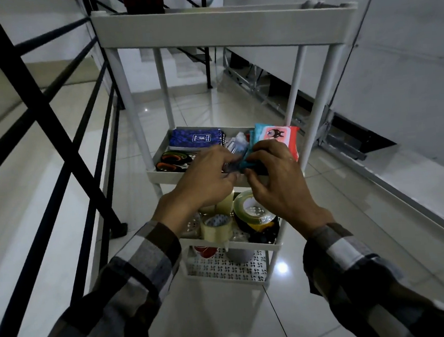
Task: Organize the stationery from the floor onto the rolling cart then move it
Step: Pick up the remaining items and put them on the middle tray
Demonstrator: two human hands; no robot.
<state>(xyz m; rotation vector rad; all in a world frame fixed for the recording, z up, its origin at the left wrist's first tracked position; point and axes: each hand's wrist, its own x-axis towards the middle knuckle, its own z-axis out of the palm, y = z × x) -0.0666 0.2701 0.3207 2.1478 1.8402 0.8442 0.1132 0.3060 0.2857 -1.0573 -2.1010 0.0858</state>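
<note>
A soft teal packet (251,150) sits over the near edge of the white plastic cart's (225,27) second tray, pinched at its lower end between both hands. The right hand (274,174) curls its fingers around the packet's near edge; the left hand (205,177) closes on crinkly clear wrapping (236,143) just beside it. In the same tray, a blue spiral notebook (196,139) lies at the far left corner, orange-handled scissors (172,161) at the near left, and a glossy pink pack (282,139) at the right edge. Shiny tape rolls (216,227) fill the perforated tray below.
</note>
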